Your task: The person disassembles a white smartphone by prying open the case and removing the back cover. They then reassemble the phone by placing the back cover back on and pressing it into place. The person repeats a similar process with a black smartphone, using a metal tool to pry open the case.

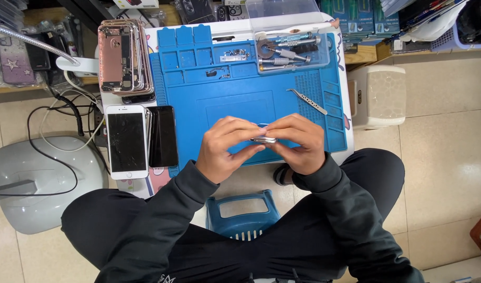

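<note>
Phone (263, 140) held edge-on between both hands over the blue mat (240, 105).
Left hand (226, 147) pinches its left end, fingers closed on it; right hand (298, 142) clamps the right end, thumb beneath. Only a thin silver edge shows between the fingertips. Tweezers (306, 100) lie on the mat just beyond the right hand.

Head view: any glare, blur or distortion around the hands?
Head view: even, soft light with faint shadows; left hand and right hand slightly soft around the small phone part, so its detail is lost; mild glare on the white phone screen; wide-angle bowing of the blue mat edges and floor tiles.
</note>
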